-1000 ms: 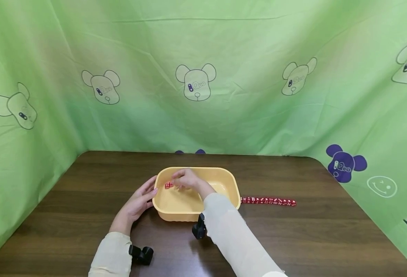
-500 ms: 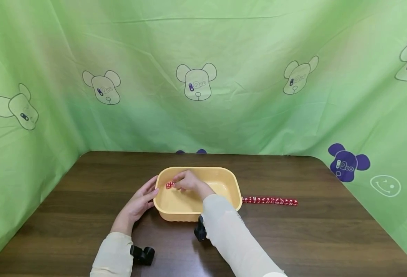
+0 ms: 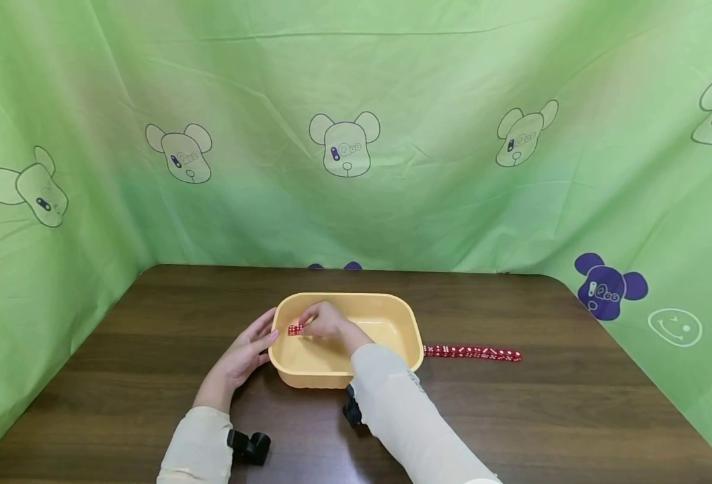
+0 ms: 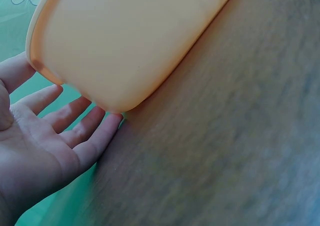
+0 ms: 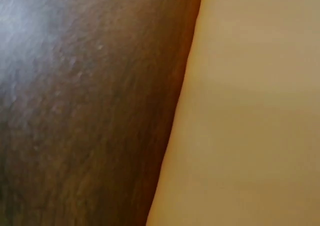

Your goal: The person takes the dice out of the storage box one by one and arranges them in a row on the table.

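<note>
A yellow plastic tub (image 3: 343, 380) stands on the table. Against its left end rests my left hand (image 3: 243, 356), thumb at the rim and fingers spread along the outer wall. The left wrist view shows the fingertips (image 4: 114, 117) touching the wall of the tub, not wrapped round it. Inside the tub, toward its left end, my right hand (image 3: 327, 320) pinches the right end of a short group of red dice (image 3: 294, 330) with white pips. Its fingers partly hide the dice. Only the tub's side (image 5: 240, 111) and the table show in the right wrist view.
A long row of red dice (image 3: 473, 353) lies on the brown wooden table (image 3: 513, 417), running right from the tub's right end. A green printed cloth (image 3: 343, 215) hangs behind the table and at both sides. Each wrist carries a black camera mount.
My right hand has closed onto the dice in the tub and shifted slightly nearer to me, with the dice shifting along. The left hand stays at the tub's end.
</note>
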`<action>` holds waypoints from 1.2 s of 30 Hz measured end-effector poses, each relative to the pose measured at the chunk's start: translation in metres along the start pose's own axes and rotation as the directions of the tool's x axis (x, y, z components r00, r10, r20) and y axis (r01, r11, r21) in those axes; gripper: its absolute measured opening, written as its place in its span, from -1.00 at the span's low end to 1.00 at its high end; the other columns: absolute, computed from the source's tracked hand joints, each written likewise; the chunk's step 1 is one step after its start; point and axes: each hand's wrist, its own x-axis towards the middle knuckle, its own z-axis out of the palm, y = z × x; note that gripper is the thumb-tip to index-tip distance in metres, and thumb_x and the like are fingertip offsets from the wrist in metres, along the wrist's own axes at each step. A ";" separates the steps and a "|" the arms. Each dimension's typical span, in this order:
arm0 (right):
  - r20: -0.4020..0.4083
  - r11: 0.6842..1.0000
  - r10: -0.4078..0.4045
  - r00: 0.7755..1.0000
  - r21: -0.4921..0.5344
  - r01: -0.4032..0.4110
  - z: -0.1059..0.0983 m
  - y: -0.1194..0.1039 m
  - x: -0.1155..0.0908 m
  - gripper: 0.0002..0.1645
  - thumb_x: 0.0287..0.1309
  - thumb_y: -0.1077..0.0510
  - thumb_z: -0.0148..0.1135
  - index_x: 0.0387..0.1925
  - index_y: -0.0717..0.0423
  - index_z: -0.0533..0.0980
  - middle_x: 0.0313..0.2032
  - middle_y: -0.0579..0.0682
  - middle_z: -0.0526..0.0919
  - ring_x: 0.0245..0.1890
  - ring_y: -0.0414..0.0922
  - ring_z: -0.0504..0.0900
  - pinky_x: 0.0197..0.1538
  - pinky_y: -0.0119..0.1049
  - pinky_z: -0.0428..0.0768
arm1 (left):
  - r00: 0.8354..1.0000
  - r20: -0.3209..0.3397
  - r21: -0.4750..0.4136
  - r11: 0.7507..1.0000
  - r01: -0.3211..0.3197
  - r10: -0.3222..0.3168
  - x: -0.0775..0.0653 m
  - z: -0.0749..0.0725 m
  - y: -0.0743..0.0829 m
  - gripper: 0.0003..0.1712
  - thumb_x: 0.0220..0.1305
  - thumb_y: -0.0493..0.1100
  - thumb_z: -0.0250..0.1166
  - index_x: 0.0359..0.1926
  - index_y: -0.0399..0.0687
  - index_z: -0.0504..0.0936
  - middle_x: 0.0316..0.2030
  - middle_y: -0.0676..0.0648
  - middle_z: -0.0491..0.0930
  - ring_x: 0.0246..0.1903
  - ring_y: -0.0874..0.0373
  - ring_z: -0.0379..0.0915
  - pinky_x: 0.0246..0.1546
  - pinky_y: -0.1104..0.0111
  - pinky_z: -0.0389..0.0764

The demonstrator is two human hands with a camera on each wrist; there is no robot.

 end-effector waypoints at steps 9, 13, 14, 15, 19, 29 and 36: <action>-0.011 0.991 -0.016 1.000 -0.131 0.014 0.001 -0.001 0.002 -0.87 -0.21 0.24 0.33 -0.49 0.14 0.57 -0.62 -0.10 0.48 -0.58 -0.22 0.38 -0.47 -0.44 0.34 | 1.000 0.012 -0.001 1.000 -0.007 0.007 0.001 -0.001 0.000 -0.40 0.29 -0.34 -0.15 0.31 -0.11 -0.11 0.26 -0.24 -0.13 0.15 -0.13 -0.05 -0.14 0.21 0.36; -0.012 0.989 -0.024 1.000 -0.144 0.022 0.002 -0.002 0.002 -0.89 -0.21 0.24 0.33 -0.51 0.14 0.57 -0.63 -0.11 0.47 -0.59 -0.23 0.37 -0.47 -0.45 0.34 | 1.000 0.011 0.000 1.000 -0.010 0.010 0.000 -0.001 0.000 -0.39 0.28 -0.33 -0.13 0.31 -0.11 -0.11 0.26 -0.24 -0.13 0.15 -0.14 -0.05 -0.14 0.21 0.36; -0.013 0.989 -0.027 1.000 -0.145 0.025 0.002 -0.002 0.002 -0.90 -0.21 0.24 0.33 -0.52 0.14 0.57 -0.63 -0.11 0.47 -0.59 -0.23 0.37 -0.47 -0.44 0.33 | 1.000 0.009 -0.001 1.000 -0.010 0.010 0.000 -0.001 0.000 -0.39 0.28 -0.32 -0.12 0.31 -0.11 -0.11 0.26 -0.24 -0.12 0.15 -0.13 -0.05 -0.14 0.21 0.36; -0.013 0.989 -0.028 1.000 -0.145 0.026 0.002 -0.003 0.002 -0.90 -0.21 0.24 0.33 -0.52 0.14 0.57 -0.63 -0.11 0.47 -0.59 -0.23 0.37 -0.47 -0.44 0.33 | 1.000 0.007 -0.001 1.000 -0.010 0.010 0.000 -0.001 0.000 -0.39 0.28 -0.32 -0.11 0.31 -0.11 -0.10 0.26 -0.24 -0.12 0.15 -0.13 -0.05 -0.14 0.21 0.36; -0.010 0.990 -0.036 0.999 -0.137 0.034 0.002 -0.003 0.001 -0.91 -0.21 0.25 0.33 -0.54 0.15 0.56 -0.63 -0.12 0.48 -0.59 -0.24 0.37 -0.48 -0.45 0.34 | 1.000 0.004 0.003 1.000 -0.011 0.011 0.000 0.000 0.000 -0.38 0.28 -0.30 -0.10 0.31 -0.10 -0.10 0.26 -0.24 -0.11 0.15 -0.13 -0.03 -0.15 0.21 0.36; 0.014 0.998 -0.038 0.999 0.043 0.037 -0.001 -0.004 -0.002 -0.88 -0.20 0.36 0.28 -0.47 0.28 0.55 -0.65 -0.05 0.52 -0.69 -0.21 0.41 -0.60 -0.45 0.38 | 1.000 0.004 -0.009 1.000 -0.012 0.012 0.000 0.001 0.000 -0.39 0.28 -0.32 -0.12 0.31 -0.11 -0.11 0.26 -0.25 -0.11 0.14 -0.17 -0.03 -0.13 0.18 0.35; 0.037 0.988 -0.061 0.997 0.143 0.055 -0.003 -0.007 -0.002 -0.89 -0.14 0.38 0.21 -0.43 0.31 0.54 -0.56 0.12 0.58 -0.57 -0.02 0.54 -0.52 -0.29 0.48 | 1.000 0.000 -0.012 1.000 -0.003 0.003 0.000 0.001 0.000 -0.40 0.29 -0.34 -0.13 0.31 -0.11 -0.10 0.26 -0.24 -0.11 0.14 -0.16 -0.02 -0.11 0.17 0.33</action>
